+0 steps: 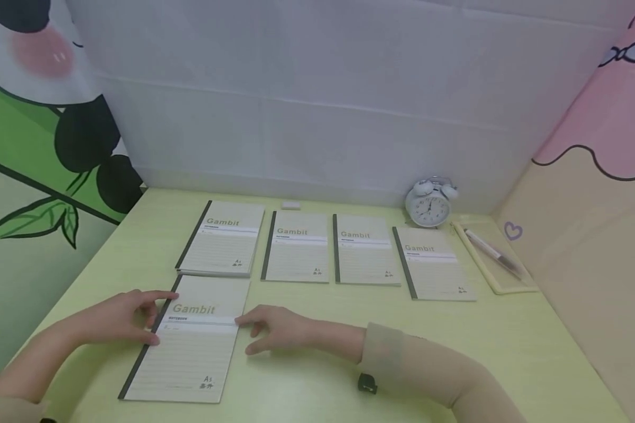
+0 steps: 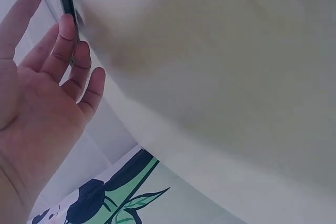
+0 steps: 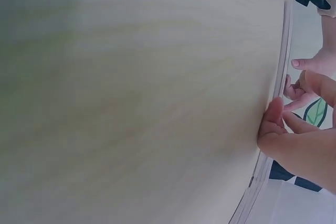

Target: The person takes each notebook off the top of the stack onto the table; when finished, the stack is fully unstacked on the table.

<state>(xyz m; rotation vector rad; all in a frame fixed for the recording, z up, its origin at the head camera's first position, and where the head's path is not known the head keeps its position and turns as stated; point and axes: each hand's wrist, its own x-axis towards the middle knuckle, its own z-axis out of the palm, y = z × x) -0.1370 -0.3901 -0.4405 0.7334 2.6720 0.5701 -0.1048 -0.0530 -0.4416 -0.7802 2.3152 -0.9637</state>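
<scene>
Front notebook (image 1: 196, 355): flat on the near left of the table (image 1: 317, 390), directly between the two hands
Long axis: runs away from the person, far end leaning a little right
Left hand (image 1: 113, 317): at the dark spine (image 1: 133, 371), forefinger and thumb apart, both touching it, not clamped
Right hand (image 1: 283, 329): at the opposite long edge, forefinger tip touching, thumb lower and apart, no pinch
Nearer hand: neither, both touch, left on the spine side
Cover: pale smooth paper, printed lines, thin rectangle
Table top: pale yellow-green, faintly streaked
Back-left notebook (image 1: 224, 247): just beyond the front one's far end, edges look layered
Other notebooks: second (image 1: 296, 254), third (image 1: 367, 261) and fourth (image 1: 436, 277), rightward, same dark spines
Pen (image 1: 489, 249): slim, on a yellow-rimmed case (image 1: 508, 290), inside or on top unclear
Clock (image 1: 428, 210): round, white, twin bells
Small block (image 1: 291, 205): whitish, near the back cloth (image 1: 323, 141), which is creased
</scene>
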